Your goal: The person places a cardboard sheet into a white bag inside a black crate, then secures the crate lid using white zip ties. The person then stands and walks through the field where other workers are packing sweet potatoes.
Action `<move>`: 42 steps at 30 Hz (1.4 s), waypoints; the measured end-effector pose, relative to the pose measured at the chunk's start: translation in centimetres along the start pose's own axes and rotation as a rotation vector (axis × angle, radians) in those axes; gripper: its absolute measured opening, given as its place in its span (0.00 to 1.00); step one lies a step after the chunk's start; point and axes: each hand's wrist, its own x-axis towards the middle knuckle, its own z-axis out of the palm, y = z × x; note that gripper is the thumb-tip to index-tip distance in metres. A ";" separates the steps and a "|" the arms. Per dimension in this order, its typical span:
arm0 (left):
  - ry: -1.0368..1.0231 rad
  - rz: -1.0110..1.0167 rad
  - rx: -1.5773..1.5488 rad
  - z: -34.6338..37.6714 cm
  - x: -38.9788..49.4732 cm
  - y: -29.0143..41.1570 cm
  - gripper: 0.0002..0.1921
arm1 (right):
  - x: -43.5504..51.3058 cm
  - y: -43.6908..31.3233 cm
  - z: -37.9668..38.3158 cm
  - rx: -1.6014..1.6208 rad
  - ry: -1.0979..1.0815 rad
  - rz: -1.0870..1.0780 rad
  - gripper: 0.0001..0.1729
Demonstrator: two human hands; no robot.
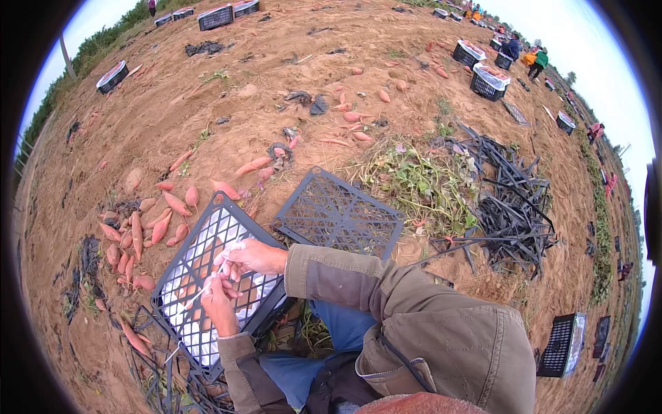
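A black plastic crate lined with white plastic stands before me, its latticed lid [258, 230] laid on top, with sweet potatoes seen through the openings. Both hands meet over the lid's middle. My left hand [220, 305] pinches a thin white tie, whose end runs down over the lattice. The fingers of my right hand [253, 257] close on the same tie a little above it. At the lid's near left corner another white tie [174, 353] passes through the edge. Whether either tie is knotted cannot be told.
Sweet potatoes [137, 233] lie on soil left of the crate. A loose lattice lid [339, 215], vines [419, 181] and black plastic strips [509, 207] lie to the right. Filled crates [489, 85] stand farther off, near several people, one in a green top [541, 58]. An upended crate [561, 345] is at lower right.
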 end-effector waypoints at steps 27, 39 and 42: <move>0.080 -0.011 0.140 -2.6 -1.0 0.7 0.21 | 1.1 1.1 -8.6 -1.058 0.668 0.090 0.37; 0.039 -0.006 0.165 -2.5 -1.1 0.7 0.22 | 0.2 0.0 -7.7 -1.165 0.784 -0.075 0.28; 0.028 0.004 0.122 -2.4 -1.2 0.9 0.21 | -0.1 -0.4 -7.4 -1.168 0.760 -0.046 0.26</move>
